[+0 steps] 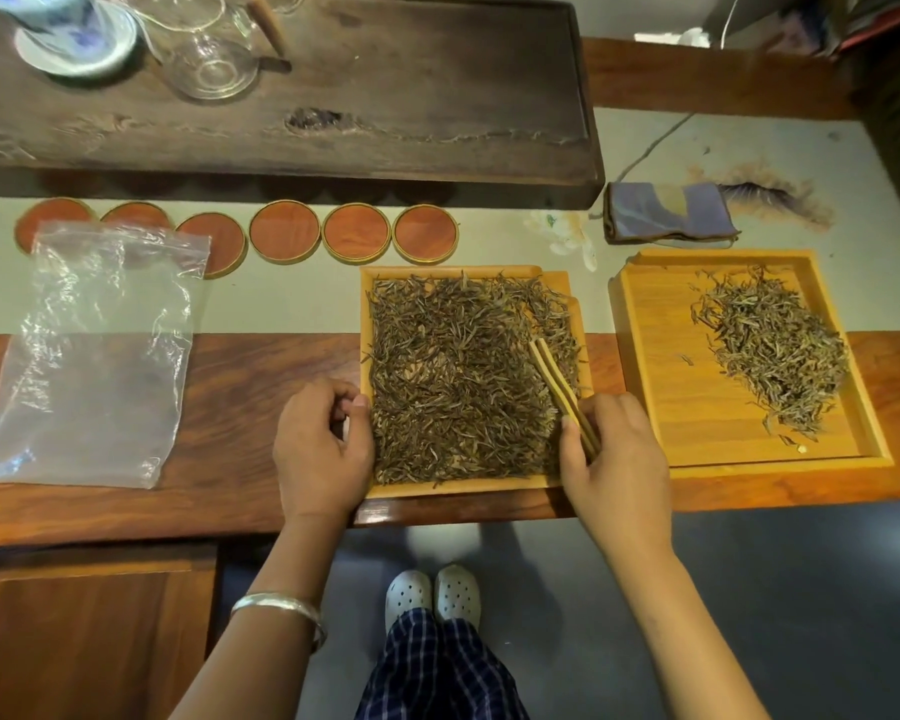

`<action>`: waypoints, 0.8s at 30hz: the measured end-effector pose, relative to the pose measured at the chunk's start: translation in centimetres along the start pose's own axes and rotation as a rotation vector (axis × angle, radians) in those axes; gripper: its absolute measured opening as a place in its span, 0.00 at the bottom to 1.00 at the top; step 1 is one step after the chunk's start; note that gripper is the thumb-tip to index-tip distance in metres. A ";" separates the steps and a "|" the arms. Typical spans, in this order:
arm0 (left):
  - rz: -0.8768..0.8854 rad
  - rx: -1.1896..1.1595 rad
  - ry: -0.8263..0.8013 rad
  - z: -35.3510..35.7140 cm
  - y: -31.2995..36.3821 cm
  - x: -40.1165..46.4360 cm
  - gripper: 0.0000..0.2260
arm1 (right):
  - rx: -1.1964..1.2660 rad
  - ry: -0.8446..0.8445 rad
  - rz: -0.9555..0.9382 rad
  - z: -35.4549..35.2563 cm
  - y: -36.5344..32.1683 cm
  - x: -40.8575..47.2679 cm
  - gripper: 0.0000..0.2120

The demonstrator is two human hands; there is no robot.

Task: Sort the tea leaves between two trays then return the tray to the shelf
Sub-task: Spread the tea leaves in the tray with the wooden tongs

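**Two trays of tea, both hands at the nearer one**

Two bare hands sit at the near edge of the worktop point(126, 402). The left hand point(320, 449) curls round the left rim of the square, pale wooden tray point(468, 486), thumb at its edge. This tray is covered with a dense layer of dry brown tea leaves point(463, 376). The right hand point(617, 454) pinches slim bamboo tongs point(562, 392) at the tray's right side, their tips lying on the leaves. Just right stands a second light wooden tray point(650, 324) with a smaller heap of tea leaves point(770, 356). To the left lies a clear plastic bag point(89, 356). Farther back, round reddish wooden coasters point(357, 232) line up before a dark wooden tea board point(385, 96).
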State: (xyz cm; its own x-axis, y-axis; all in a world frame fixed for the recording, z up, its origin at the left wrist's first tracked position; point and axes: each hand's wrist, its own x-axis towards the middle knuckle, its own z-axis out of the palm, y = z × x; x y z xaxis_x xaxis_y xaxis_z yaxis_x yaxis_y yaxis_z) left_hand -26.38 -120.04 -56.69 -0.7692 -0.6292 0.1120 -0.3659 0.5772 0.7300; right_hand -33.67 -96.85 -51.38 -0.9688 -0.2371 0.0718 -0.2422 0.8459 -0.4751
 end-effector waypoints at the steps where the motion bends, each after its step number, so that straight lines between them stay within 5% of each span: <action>1: 0.002 -0.001 0.001 0.0 0.0 0.0 0.06 | -0.002 0.015 -0.005 0.0 0.1 0.0 0.03; 14: -0.023 0.000 -0.020 -0.1 0.1 -0.2 0.02 | 0.069 0.146 0.008 -1.1 -1.1 1.6 0.05; 24: 0.003 -0.004 -0.058 -0.6 0.5 0.1 0.06 | 0.212 0.215 0.056 0.2 -6.3 16.1 0.06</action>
State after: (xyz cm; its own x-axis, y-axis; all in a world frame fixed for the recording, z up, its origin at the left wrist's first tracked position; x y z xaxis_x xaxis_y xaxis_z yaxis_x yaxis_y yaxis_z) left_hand -26.38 -120.12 -55.92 -0.7993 -0.5963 0.0749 -0.3618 0.5769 0.7323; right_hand -47.75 -106.08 -47.36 -0.9746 -0.0676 0.2135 -0.1940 0.7311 -0.6542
